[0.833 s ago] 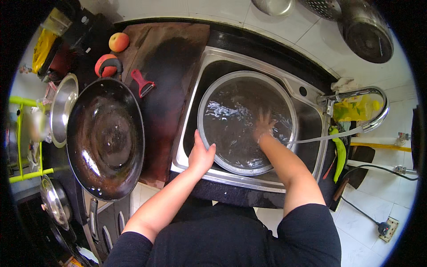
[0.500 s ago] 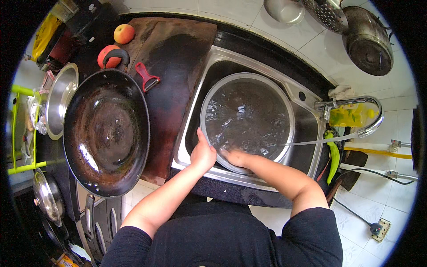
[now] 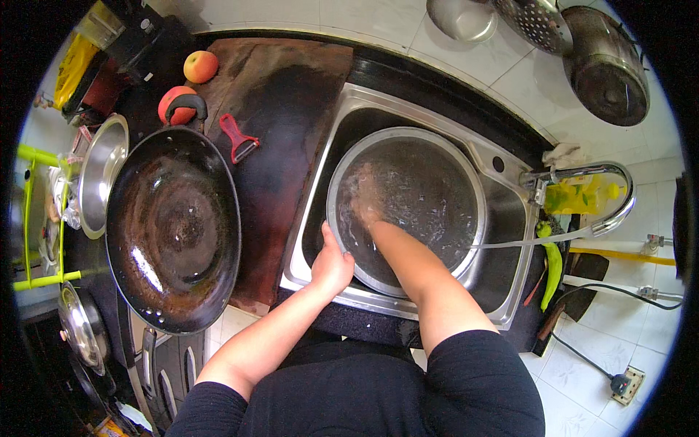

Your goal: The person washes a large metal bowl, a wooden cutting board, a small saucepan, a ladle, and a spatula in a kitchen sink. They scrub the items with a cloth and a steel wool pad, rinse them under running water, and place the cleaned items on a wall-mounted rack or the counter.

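Note:
A round metal basin [image 3: 408, 132] full of water sits in the steel sink [image 3: 295, 271]. My left hand [image 3: 333, 268] grips the basin's near-left rim, its thumb pointing up along the edge and the fingers curled at the outside. My right hand [image 3: 364, 197] lies under the water in the left part of the basin, fingers stretched away from me and blurred by ripples. Nothing shows in it. From the curved tap [image 3: 625, 193] at the right, a thin stream of water [image 3: 520, 243] runs into the basin.
Left of the sink, a dark wok [image 3: 175, 233] rests by a wooden board [image 3: 291, 109]. A red peeler [image 3: 234, 138], two apples [image 3: 201, 67] and a steel bowl [image 3: 102, 178] are around it. Green peppers [image 3: 553, 273] lie right of the sink. Pots [image 3: 608, 69] hang on the far wall.
My right hand has moved from the basin's near edge farther in and left, dipping beneath the water. My left hand stays on the rim. The whole view has shifted slightly.

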The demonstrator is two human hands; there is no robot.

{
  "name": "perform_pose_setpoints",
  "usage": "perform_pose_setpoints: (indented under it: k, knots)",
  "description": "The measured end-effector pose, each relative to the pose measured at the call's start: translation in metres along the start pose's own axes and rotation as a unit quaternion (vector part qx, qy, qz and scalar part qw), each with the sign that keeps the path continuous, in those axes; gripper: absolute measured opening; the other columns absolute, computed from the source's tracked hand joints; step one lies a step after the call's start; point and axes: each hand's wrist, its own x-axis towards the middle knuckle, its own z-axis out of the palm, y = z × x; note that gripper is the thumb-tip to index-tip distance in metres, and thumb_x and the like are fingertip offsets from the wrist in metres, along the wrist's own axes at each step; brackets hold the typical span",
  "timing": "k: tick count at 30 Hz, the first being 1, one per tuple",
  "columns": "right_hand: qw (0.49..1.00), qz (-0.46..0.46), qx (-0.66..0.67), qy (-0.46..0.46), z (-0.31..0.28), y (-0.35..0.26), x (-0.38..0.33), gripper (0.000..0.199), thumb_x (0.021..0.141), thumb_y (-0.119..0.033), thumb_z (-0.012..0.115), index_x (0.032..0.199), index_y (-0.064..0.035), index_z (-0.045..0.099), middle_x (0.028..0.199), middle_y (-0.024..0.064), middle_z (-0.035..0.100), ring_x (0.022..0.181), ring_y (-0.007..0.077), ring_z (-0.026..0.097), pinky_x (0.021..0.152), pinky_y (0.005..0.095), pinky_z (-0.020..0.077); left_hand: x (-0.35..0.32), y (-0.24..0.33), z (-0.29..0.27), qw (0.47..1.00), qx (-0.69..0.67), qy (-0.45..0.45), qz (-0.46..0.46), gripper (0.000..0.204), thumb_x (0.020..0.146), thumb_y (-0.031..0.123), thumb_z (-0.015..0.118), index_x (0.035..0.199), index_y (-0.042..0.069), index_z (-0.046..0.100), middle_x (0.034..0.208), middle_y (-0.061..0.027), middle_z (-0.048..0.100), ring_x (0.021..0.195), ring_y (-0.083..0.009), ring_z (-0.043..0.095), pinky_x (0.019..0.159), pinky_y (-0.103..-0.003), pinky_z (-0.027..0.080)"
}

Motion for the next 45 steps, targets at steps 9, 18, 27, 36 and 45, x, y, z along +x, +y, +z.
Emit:
perform_pose_setpoints:
  k: [9,18,27,36,45]
  knots:
    - [0.955,0.076,-0.271,-0.095,-0.107,0.031,0.0,0.056,0.08,-0.021,0.053,0.129,-0.0065,0.032,0.141,0.0146,0.02,0.124,0.0348,0.03,0.098,0.0445,0.0299,-0.003,-0.002,-0.003,0.999,-0.031,0.017,0.022,0.082,0.076,0.017,0.054,0.135,-0.003,0.001,0.1,-0.0293,0.056,0.091,-0.0403,0.057,0.081,-0.043,0.044]
    - [0.992,0.007,-0.047,0.119,-0.194,-0.013,-0.088,0.029,0.072,-0.004,0.046,0.098,-0.0066,0.059,0.1,0.0159,0.059,0.094,0.0324,0.056,0.083,0.037,0.043,0.0,-0.003,-0.002,0.986,-0.136,0.044,0.087,0.076,0.077,0.015,0.057,0.133,-0.005,0.011,0.116,-0.026,0.049,0.108,-0.0362,0.05,0.093,-0.038,0.038]
    - [0.939,0.236,-0.226,0.112,-0.283,-0.01,-0.139,0.035,0.077,-0.028,0.053,0.102,-0.0035,0.055,0.094,0.0197,0.061,0.09,0.0363,0.057,0.078,0.0409,0.0444,0.075,-0.019,0.019,0.967,-0.165,0.174,0.085,0.059,0.076,0.013,0.057,0.128,-0.001,0.031,0.119,-0.0251,0.046,0.11,-0.036,0.048,0.093,-0.039,0.038]
    - [0.903,0.419,0.095,0.008,-0.265,0.119,-0.111,0.042,0.068,-0.027,0.068,0.095,0.004,0.059,0.082,0.0128,0.063,0.075,0.0222,0.06,0.069,0.0334,0.0458,0.065,0.009,-0.005,0.982,-0.011,0.184,0.044,0.024,0.074,0.008,0.057,0.091,0.0,0.042,0.088,-0.0252,0.058,0.083,-0.0421,0.056,0.072,-0.049,0.043]
    - [0.949,0.274,0.154,0.03,-0.272,0.127,-0.132,0.024,0.07,-0.009,0.058,0.093,-0.0003,0.058,0.079,0.0069,0.059,0.066,0.0168,0.055,0.062,0.0314,0.045,0.074,-0.002,-0.002,0.984,-0.053,0.161,0.057,0.026,0.074,0.01,0.057,0.094,0.0,0.044,0.087,-0.0256,0.059,0.084,-0.0417,0.057,0.075,-0.047,0.043]
